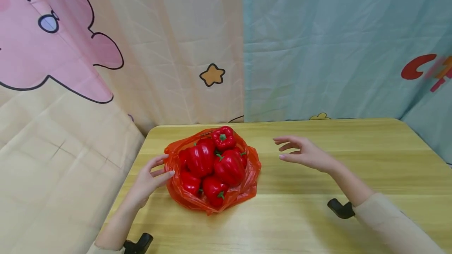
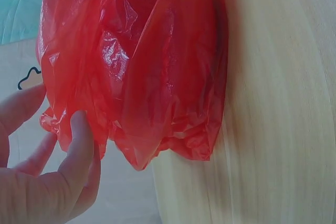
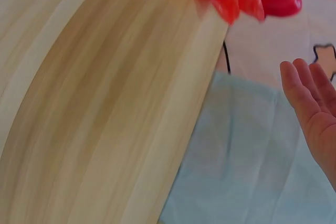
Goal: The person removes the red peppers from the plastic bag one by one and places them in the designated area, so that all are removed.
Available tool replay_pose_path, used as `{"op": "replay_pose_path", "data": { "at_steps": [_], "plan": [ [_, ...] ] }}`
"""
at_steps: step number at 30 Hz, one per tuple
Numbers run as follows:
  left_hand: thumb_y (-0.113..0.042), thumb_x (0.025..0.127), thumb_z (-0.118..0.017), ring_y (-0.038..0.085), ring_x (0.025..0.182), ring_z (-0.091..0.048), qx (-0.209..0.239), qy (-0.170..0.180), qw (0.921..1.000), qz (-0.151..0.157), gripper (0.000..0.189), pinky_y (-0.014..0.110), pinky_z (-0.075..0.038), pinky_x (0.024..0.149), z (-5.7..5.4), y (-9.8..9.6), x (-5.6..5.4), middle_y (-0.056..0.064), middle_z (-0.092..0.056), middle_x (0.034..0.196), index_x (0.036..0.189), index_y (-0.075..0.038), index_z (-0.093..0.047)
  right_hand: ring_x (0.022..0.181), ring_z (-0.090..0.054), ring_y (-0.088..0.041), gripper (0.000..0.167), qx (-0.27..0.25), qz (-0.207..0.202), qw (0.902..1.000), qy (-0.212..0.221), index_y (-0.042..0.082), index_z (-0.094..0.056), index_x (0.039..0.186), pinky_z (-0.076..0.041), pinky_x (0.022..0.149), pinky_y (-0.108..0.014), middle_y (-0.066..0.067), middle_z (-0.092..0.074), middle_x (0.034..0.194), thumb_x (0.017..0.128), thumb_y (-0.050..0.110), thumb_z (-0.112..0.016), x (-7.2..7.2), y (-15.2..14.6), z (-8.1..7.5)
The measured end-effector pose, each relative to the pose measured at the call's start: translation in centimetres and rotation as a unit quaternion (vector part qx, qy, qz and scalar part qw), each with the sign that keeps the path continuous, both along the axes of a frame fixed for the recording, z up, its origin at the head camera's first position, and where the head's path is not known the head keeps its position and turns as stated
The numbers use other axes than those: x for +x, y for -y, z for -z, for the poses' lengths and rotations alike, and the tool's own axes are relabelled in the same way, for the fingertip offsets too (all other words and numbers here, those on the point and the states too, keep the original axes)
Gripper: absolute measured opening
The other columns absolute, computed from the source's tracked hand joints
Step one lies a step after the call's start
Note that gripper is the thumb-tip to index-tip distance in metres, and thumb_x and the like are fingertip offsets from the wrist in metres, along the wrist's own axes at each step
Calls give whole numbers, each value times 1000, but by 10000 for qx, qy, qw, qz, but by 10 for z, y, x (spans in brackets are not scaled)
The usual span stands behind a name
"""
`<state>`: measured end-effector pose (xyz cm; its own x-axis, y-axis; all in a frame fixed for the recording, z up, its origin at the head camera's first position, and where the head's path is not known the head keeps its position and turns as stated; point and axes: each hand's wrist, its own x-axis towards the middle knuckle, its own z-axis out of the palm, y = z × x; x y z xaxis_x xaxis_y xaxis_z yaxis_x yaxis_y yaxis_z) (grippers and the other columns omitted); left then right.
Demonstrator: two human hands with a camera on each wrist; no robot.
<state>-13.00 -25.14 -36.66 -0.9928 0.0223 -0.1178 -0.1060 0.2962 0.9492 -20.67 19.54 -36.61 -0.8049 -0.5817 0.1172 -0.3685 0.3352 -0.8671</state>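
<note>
A red plastic bag (image 1: 248, 185) lies on the table with its mouth spread wide. Several glossy red bell peppers (image 1: 229, 167) with green stems are heaped in it, one on top toward the back. At the bag's left edge is my left hand (image 1: 150, 179), fingers loosely bent and spread, fingertips right at the plastic. The left wrist view has the thumb and fingers of that hand (image 2: 68, 177) apart, beside the crumpled side of the bag (image 2: 142, 77). To the right of the bag my right hand (image 1: 308, 154) hovers above the table, holding nothing, its fingers (image 3: 299, 85) extended.
The pale wooden table (image 1: 353, 160) runs up to a printed curtain (image 1: 300, 50) at the back. More patterned cloth (image 1: 63, 160) hangs at the left side. A black wrist mount (image 1: 340, 208) sticks out from the right forearm, another (image 1: 139, 243) from the left.
</note>
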Motion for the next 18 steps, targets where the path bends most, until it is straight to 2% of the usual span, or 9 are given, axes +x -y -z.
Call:
{"op": "replay_pose_path", "data": {
  "at_steps": [5,11,18],
  "plan": [
    [-10,89,-63,22,105,-56,141,261,9995,-143,61,33,-54,78,2,1,-1,23,-31,138,140,-3,-31,110,-54,-31,52,-249,-339,9989,212,11,-50,132,-51,87,-35,-13,-51,129,84,19,-69,-5,37,4],
    [-10,88,-64,26,109,-53,268,422,9986,-159,64,34,-54,79,1,0,-1,22,-30,140,141,-4,-29,112,-51,-37,55,-443,-758,9952,430,5,-48,133,-52,85,-36,-19,-47,132,84,17,-69,-9,73,9],
    [-8,87,-63,28,111,-52,460,414,9979,-174,65,33,-54,80,1,-1,-1,22,-29,140,141,-3,-27,114,-51,-30,60,-355,-966,9930,573,10,-47,135,-53,82,-35,-9,-48,132,81,18,-72,-9,96,13]
  ]
}}
